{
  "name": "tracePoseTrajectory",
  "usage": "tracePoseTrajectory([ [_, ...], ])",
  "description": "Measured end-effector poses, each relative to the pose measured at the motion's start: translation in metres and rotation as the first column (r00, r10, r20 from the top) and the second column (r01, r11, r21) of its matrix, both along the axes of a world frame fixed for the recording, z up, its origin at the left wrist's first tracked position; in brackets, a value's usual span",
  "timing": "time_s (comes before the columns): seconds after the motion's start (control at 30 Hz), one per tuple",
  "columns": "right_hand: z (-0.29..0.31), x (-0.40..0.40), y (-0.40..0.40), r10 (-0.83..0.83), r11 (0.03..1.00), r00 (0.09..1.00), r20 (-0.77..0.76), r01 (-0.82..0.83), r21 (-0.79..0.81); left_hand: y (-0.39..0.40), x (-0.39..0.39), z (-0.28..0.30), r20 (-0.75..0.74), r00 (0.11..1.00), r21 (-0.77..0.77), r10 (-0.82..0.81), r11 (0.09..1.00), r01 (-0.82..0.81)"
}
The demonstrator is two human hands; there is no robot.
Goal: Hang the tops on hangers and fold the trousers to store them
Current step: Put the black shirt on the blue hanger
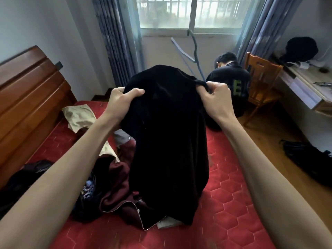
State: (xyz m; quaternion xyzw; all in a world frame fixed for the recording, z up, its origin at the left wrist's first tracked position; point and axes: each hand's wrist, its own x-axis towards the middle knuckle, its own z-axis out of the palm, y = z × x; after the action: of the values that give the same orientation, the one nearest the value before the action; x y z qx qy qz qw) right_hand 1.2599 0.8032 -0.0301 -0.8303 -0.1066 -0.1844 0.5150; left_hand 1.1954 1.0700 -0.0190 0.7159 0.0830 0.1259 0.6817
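— Where's the black top [167, 133]?
— Held up over the red bed [228, 198]; left hand [122, 101] and right hand [214, 99] both grip its upper edge.
— The room?
— Curtained window [167, 13], desk [303, 87] on the right.

I see through one wide-angle camera on my head, looking forward and down across the red quilted mattress [224, 186] from its near end toward the barred window [190, 13], my forearms close below.

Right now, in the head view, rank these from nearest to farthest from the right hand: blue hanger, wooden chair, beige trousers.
From the right hand:
1. Blue hanger, just above the hand, inside the black top.
2. Wooden chair, to the right.
3. Beige trousers, far left on the bed.
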Motion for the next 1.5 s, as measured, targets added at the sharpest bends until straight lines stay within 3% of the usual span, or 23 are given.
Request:
tracePoseTrajectory([
  [0.1,-0.011,-0.005,0.010,0.074,0.994,0.997,-0.013,-0.075,-0.085,-0.016,0.006,0.008,0.042,0.997,-0.005,-0.062,0.998,0.063],
  [0.27,-0.020,-0.011,0.020,0.127,0.990,0.988,-0.085,-0.131,-0.046,-0.046,0.019,0.015,0.089,0.989,0.015,-0.115,0.993,0.115],
  [0.37,-0.012,-0.027,0.026,0.258,0.964,0.957,-0.135,-0.245,0.107,-0.054,0.024,0.013,0.107,0.986,-0.019,-0.128,0.991,0.130],
  [0.47,-0.007,-0.045,0.031,0.520,0.822,0.829,-0.207,-0.419,0.386,-0.060,0.025,0.006,0.097,0.984,-0.034,-0.149,0.988,0.153],
  [0.53,-0.008,-0.051,0.036,0.556,0.817,0.785,-0.274,-0.454,0.356,-0.064,0.026,0.001,0.076,0.986,-0.054,-0.145,0.987,0.150],
  [0.63,-0.016,-0.053,0.041,0.498,0.864,0.814,-0.300,-0.434,0.256,-0.066,0.025,-0.007,0.039,0.988,-0.069,-0.150,0.986,0.152],
  [0.8,-0.035,-0.045,0.047,0.408,0.903,0.877,-0.252,-0.349,0.249,-0.061,0.022,-0.023,0.048,0.982,-0.050,-0.185,0.981,0.187],
  [0.93,-0.040,-0.033,0.053,0.310,0.929,0.914,-0.261,-0.232,0.289,-0.065,0.007,-0.054,0.166,0.976,0.110,-0.143,0.986,0.126],
  [1.07,-0.015,-0.025,0.054,0.233,0.927,0.948,-0.217,-0.149,0.343,-0.086,-0.023,-0.122,0.158,0.983,0.366,-0.098,0.930,0.034],
  [1.17,0.017,-0.024,0.044,0.248,0.879,0.951,-0.187,-0.140,0.455,-0.110,-0.032,-0.175,0.063,0.996,0.516,-0.067,0.856,0.025],
  [1.27,0.049,-0.026,0.022,0.204,0.823,0.962,-0.180,-0.069,0.564,-0.116,-0.031,-0.220,-0.201,0.979,0.578,0.024,0.810,0.099],
  [1.37,0.064,-0.024,-0.012,0.110,0.810,0.983,-0.148,-0.002,0.587,-0.101,-0.032,-0.248,-0.445,0.893,0.560,0.065,0.799,0.220],
  [1.5,0.041,-0.019,-0.049,0.021,0.863,0.989,-0.147,0.056,0.501,-0.075,-0.034,-0.258,-0.440,0.887,0.629,0.141,0.754,0.192],
])
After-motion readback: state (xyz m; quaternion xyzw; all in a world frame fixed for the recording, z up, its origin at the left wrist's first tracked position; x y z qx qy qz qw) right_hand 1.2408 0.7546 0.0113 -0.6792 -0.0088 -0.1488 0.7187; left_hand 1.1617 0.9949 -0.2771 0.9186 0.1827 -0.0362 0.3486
